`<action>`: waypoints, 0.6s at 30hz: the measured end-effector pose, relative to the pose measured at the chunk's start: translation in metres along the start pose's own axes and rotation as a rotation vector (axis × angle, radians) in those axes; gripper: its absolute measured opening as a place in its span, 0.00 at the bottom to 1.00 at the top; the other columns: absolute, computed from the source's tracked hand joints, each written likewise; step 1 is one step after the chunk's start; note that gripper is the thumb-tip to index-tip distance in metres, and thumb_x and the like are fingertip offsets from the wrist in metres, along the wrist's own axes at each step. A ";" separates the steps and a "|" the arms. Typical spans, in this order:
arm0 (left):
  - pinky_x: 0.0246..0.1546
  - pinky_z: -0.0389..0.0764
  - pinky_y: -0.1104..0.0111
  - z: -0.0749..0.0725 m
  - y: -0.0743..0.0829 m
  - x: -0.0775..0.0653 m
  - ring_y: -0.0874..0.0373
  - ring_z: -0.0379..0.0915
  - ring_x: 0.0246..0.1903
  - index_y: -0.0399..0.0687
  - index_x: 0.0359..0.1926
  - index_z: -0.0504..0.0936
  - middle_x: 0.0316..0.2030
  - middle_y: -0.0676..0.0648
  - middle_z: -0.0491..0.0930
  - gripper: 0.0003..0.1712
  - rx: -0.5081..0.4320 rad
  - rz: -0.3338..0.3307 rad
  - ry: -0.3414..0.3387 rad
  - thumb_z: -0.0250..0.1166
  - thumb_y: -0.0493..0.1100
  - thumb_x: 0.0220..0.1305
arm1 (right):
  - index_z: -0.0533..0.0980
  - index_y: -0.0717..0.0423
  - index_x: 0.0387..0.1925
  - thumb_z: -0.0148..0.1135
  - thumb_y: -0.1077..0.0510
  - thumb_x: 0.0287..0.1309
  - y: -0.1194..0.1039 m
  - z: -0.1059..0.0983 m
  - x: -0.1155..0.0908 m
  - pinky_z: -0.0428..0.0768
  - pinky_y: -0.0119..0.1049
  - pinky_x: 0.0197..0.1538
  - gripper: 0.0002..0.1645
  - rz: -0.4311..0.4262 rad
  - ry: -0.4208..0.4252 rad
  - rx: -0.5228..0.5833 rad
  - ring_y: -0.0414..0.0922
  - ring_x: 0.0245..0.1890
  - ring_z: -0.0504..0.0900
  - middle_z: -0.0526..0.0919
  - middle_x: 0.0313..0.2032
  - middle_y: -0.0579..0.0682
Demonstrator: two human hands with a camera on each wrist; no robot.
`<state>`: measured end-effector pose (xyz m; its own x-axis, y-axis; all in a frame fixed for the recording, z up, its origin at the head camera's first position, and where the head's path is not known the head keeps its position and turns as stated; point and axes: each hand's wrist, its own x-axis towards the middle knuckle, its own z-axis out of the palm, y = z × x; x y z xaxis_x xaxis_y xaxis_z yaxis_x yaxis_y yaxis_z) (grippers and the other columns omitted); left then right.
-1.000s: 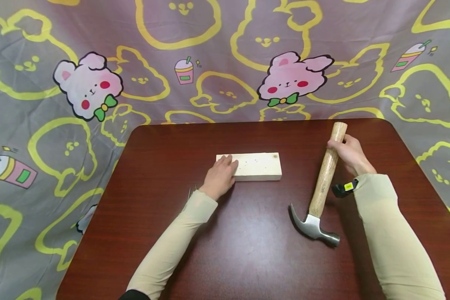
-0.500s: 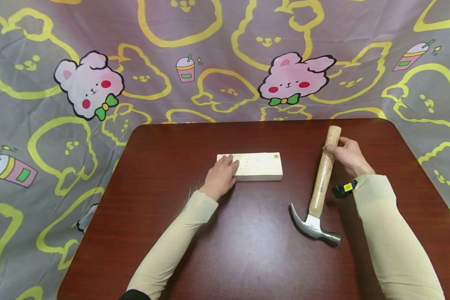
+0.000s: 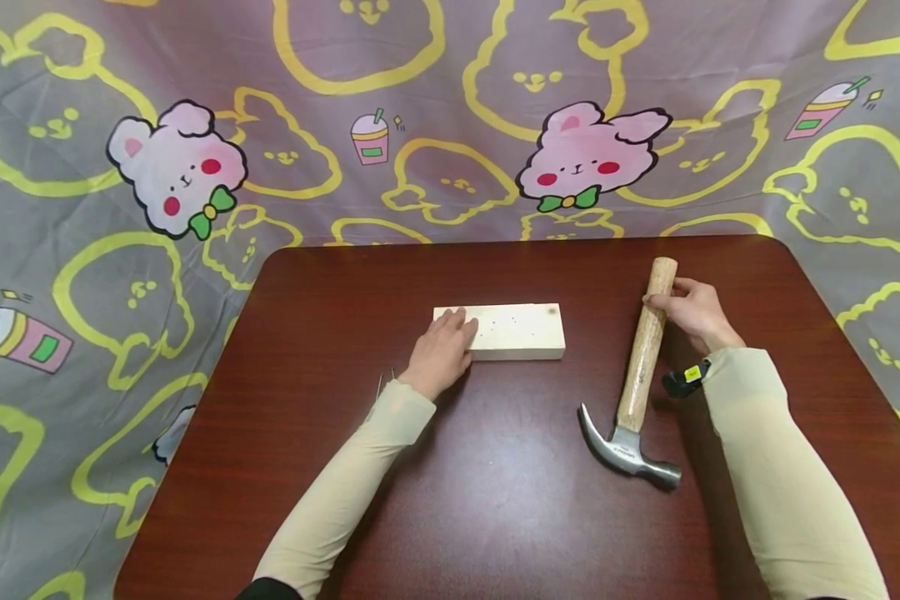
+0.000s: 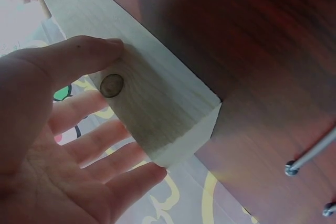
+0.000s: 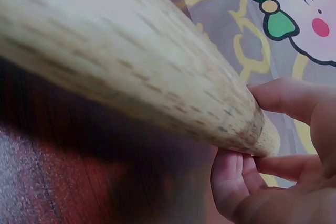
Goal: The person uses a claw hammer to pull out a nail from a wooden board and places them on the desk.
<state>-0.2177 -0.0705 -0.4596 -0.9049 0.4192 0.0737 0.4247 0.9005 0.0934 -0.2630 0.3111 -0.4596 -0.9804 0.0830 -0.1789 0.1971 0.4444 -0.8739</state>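
A pale wooden block (image 3: 521, 332) lies flat on the table, several small dark holes in its top. My left hand (image 3: 438, 354) grips its left end, fingers over the top; in the left wrist view the thumb (image 4: 97, 56) presses a side face next to a round knot. To the right, my right hand (image 3: 693, 312) pinches a claw hammer (image 3: 645, 362) near the end of its wooden handle, thumb on one side and fingertips on the other. The steel hammer head (image 3: 626, 454) points toward me, its claw to the left. In the right wrist view the handle (image 5: 157, 72) slants across.
Two thin metal nails (image 4: 310, 156) lie beside the left wrist, partly hidden by the sleeve in the head view. The dark red-brown table (image 3: 330, 287) has rounded far corners. A printed cloth (image 3: 450, 92) hangs behind and along both sides.
The handle end and my right hand have shifted slightly left and toward me, while the hammer head has stayed nearly in place. My left hand and the wooden block have not moved.
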 end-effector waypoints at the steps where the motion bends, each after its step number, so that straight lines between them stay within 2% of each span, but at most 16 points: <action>1: 0.64 0.70 0.54 0.000 0.000 0.000 0.42 0.65 0.66 0.45 0.63 0.73 0.66 0.38 0.69 0.30 0.000 -0.001 -0.001 0.67 0.41 0.59 | 0.57 0.74 0.67 0.60 0.53 0.61 0.000 0.000 0.000 0.75 0.20 0.36 0.42 0.005 -0.003 0.002 0.26 0.31 0.71 0.71 0.42 0.48; 6: 0.64 0.71 0.54 -0.001 0.001 0.000 0.42 0.65 0.66 0.46 0.63 0.73 0.66 0.39 0.69 0.30 0.000 -0.002 -0.002 0.67 0.41 0.59 | 0.54 0.75 0.68 0.59 0.53 0.62 0.004 0.001 0.002 0.75 0.20 0.35 0.43 0.035 -0.020 0.034 0.25 0.31 0.71 0.70 0.45 0.51; 12: 0.64 0.71 0.54 -0.002 0.001 0.000 0.42 0.64 0.66 0.46 0.63 0.72 0.66 0.39 0.68 0.30 -0.002 -0.006 -0.009 0.67 0.42 0.60 | 0.50 0.76 0.69 0.58 0.53 0.63 0.006 0.003 0.003 0.76 0.19 0.35 0.45 0.053 -0.042 0.063 0.24 0.31 0.72 0.67 0.55 0.61; 18: 0.64 0.71 0.54 -0.003 0.001 0.000 0.42 0.64 0.67 0.46 0.64 0.72 0.67 0.39 0.68 0.30 -0.006 -0.010 -0.018 0.67 0.41 0.60 | 0.53 0.77 0.68 0.60 0.50 0.62 0.004 0.004 0.003 0.75 0.19 0.34 0.46 0.073 -0.017 -0.020 0.31 0.34 0.73 0.67 0.56 0.65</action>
<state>-0.2169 -0.0706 -0.4568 -0.9093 0.4126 0.0545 0.4161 0.9038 0.1001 -0.2651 0.3093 -0.4659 -0.9631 0.1010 -0.2496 0.2678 0.4551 -0.8492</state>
